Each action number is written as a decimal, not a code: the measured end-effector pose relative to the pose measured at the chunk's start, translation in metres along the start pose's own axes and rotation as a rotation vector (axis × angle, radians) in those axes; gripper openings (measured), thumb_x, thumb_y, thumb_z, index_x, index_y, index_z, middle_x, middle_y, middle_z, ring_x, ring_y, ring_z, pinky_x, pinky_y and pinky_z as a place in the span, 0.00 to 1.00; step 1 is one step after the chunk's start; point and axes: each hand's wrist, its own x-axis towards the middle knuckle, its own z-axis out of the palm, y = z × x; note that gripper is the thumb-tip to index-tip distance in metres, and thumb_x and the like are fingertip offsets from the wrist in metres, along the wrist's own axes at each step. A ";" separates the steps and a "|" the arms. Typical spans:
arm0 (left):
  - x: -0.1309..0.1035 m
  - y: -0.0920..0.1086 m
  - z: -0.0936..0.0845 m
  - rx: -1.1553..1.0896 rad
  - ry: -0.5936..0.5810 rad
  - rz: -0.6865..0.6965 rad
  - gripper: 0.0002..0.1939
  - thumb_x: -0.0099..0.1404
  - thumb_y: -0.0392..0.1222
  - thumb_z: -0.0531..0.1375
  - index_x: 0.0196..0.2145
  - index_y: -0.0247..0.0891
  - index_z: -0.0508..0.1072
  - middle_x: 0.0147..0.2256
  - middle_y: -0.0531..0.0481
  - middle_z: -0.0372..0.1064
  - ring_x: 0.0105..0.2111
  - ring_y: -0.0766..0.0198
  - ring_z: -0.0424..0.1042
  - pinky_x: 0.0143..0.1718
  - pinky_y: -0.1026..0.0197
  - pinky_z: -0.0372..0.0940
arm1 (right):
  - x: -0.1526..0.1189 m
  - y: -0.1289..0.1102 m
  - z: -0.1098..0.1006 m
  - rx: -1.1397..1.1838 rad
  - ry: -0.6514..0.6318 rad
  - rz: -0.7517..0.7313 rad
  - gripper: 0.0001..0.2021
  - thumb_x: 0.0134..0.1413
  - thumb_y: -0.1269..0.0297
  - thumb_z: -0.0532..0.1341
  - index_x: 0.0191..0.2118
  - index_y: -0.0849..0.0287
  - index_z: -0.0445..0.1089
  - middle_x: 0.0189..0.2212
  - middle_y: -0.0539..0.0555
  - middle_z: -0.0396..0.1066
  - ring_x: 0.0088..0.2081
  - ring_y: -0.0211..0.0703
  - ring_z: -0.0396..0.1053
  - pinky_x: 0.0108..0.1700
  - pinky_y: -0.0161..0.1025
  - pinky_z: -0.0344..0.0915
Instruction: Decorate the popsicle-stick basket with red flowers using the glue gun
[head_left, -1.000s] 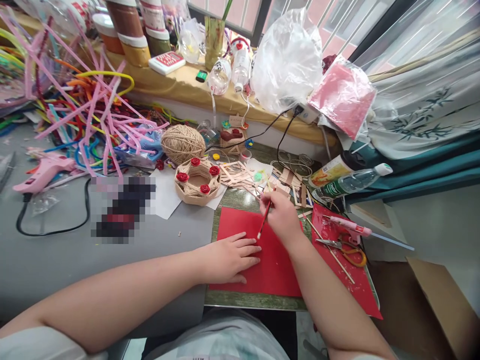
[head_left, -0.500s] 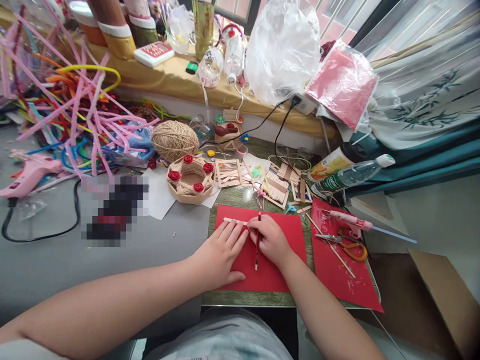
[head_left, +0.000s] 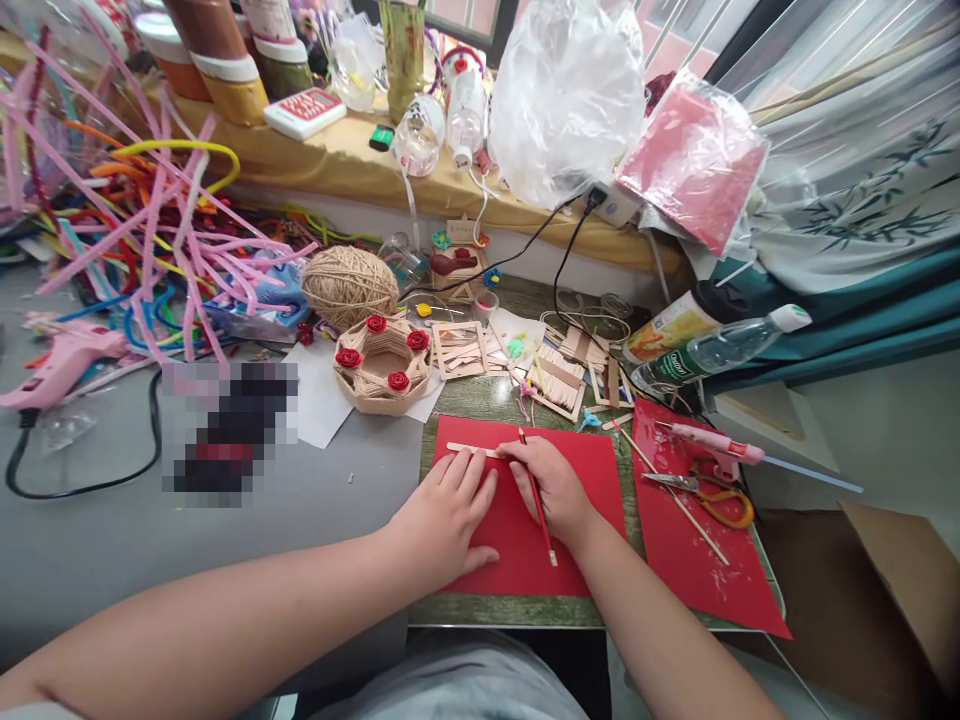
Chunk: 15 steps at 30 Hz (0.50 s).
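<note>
A pale craft stick (head_left: 466,448) lies crosswise near the top of a red sheet of paper (head_left: 585,470). My left hand (head_left: 450,505) rests flat on the paper, fingers stretched out and fingertips at the stick's lower edge. With fingers closed, my right hand (head_left: 553,485) holds a red pencil (head_left: 544,520), whose eraser end points down toward me. The thumb and index fingertip of that hand are at the stick's right end; whether they touch it I cannot tell.
Behind the paper are a rose-trimmed octagonal basket (head_left: 382,370), a twine ball (head_left: 350,286) and craft-stick frames (head_left: 460,350). Scissors (head_left: 701,490) and a pink glue gun (head_left: 716,443) lie on another red sheet (head_left: 697,560) at right. Pipe cleaners (head_left: 157,220) pile up at left.
The pencil has tilted, its eraser end swinging to the right. My left fingers have drawn back slightly, uncovering more of the stick. The view has shifted a little.
</note>
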 end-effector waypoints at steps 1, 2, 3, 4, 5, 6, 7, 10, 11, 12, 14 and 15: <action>0.000 0.000 0.000 -0.007 -0.002 -0.008 0.49 0.69 0.72 0.56 0.71 0.28 0.63 0.71 0.25 0.55 0.70 0.31 0.57 0.69 0.36 0.53 | 0.001 -0.003 -0.002 0.011 0.020 0.033 0.17 0.73 0.66 0.56 0.62 0.46 0.69 0.48 0.56 0.78 0.49 0.51 0.75 0.53 0.52 0.72; 0.000 0.000 0.000 -0.013 -0.007 -0.014 0.49 0.69 0.72 0.56 0.72 0.29 0.62 0.72 0.25 0.55 0.71 0.30 0.56 0.69 0.35 0.51 | 0.003 -0.007 -0.004 0.031 0.047 0.067 0.17 0.74 0.64 0.56 0.62 0.46 0.70 0.48 0.56 0.78 0.49 0.51 0.75 0.53 0.52 0.71; 0.000 0.000 -0.001 -0.019 -0.011 -0.018 0.49 0.69 0.71 0.56 0.72 0.29 0.62 0.72 0.25 0.54 0.71 0.29 0.55 0.70 0.33 0.50 | 0.007 -0.011 -0.006 0.057 0.075 0.103 0.15 0.75 0.62 0.55 0.61 0.47 0.71 0.48 0.56 0.78 0.49 0.51 0.75 0.54 0.51 0.71; -0.001 0.000 -0.001 -0.023 -0.014 -0.019 0.49 0.69 0.71 0.56 0.72 0.30 0.62 0.72 0.25 0.53 0.71 0.28 0.54 0.70 0.31 0.48 | 0.012 -0.016 -0.008 0.082 0.099 0.139 0.14 0.75 0.61 0.55 0.58 0.47 0.73 0.47 0.56 0.78 0.50 0.51 0.75 0.55 0.51 0.70; -0.001 0.001 -0.001 -0.025 -0.015 -0.018 0.49 0.69 0.71 0.56 0.72 0.30 0.61 0.72 0.25 0.53 0.72 0.28 0.53 0.70 0.30 0.47 | 0.020 -0.021 -0.009 0.111 0.125 0.174 0.12 0.75 0.59 0.55 0.53 0.48 0.76 0.47 0.56 0.78 0.50 0.51 0.75 0.56 0.51 0.70; -0.001 0.001 -0.001 -0.027 -0.014 -0.019 0.49 0.69 0.71 0.56 0.73 0.31 0.61 0.73 0.26 0.52 0.72 0.27 0.52 0.71 0.29 0.46 | 0.028 -0.024 -0.008 0.154 0.152 0.222 0.12 0.75 0.58 0.56 0.50 0.49 0.76 0.46 0.55 0.78 0.49 0.50 0.75 0.55 0.50 0.69; 0.000 0.001 -0.001 -0.027 -0.012 -0.021 0.49 0.68 0.72 0.57 0.73 0.31 0.61 0.73 0.26 0.52 0.72 0.26 0.51 0.71 0.30 0.45 | 0.037 -0.025 -0.006 0.224 0.175 0.273 0.10 0.74 0.56 0.58 0.48 0.50 0.76 0.44 0.55 0.78 0.47 0.49 0.75 0.53 0.48 0.70; 0.001 0.003 -0.001 -0.031 -0.018 -0.049 0.50 0.67 0.72 0.58 0.73 0.31 0.62 0.72 0.25 0.53 0.72 0.25 0.51 0.70 0.30 0.47 | 0.059 -0.020 0.009 0.503 0.252 0.411 0.09 0.68 0.52 0.65 0.43 0.51 0.72 0.34 0.50 0.74 0.34 0.43 0.72 0.39 0.41 0.70; 0.001 0.003 -0.001 -0.035 -0.022 -0.062 0.50 0.67 0.73 0.58 0.72 0.32 0.62 0.72 0.25 0.53 0.72 0.25 0.52 0.70 0.30 0.48 | 0.064 -0.016 0.016 0.569 0.277 0.435 0.10 0.66 0.51 0.67 0.41 0.52 0.71 0.31 0.49 0.73 0.31 0.41 0.70 0.36 0.40 0.68; 0.001 0.002 -0.001 -0.041 -0.024 -0.072 0.50 0.66 0.73 0.58 0.72 0.33 0.63 0.72 0.26 0.54 0.72 0.25 0.52 0.69 0.30 0.49 | 0.066 -0.012 0.022 0.616 0.297 0.453 0.12 0.64 0.51 0.68 0.39 0.52 0.71 0.29 0.48 0.72 0.29 0.40 0.68 0.34 0.39 0.67; 0.002 0.001 0.000 -0.051 -0.018 -0.083 0.49 0.66 0.73 0.58 0.72 0.35 0.64 0.72 0.26 0.54 0.72 0.26 0.53 0.69 0.30 0.50 | 0.066 -0.004 0.031 0.668 0.313 0.475 0.12 0.63 0.51 0.69 0.38 0.52 0.72 0.29 0.48 0.71 0.29 0.40 0.68 0.33 0.38 0.66; 0.003 0.000 0.000 -0.056 -0.011 -0.083 0.48 0.66 0.73 0.58 0.71 0.35 0.65 0.72 0.26 0.54 0.72 0.26 0.53 0.69 0.31 0.50 | 0.064 -0.001 0.033 0.684 0.309 0.478 0.11 0.63 0.51 0.69 0.39 0.52 0.73 0.30 0.48 0.72 0.30 0.40 0.69 0.35 0.38 0.67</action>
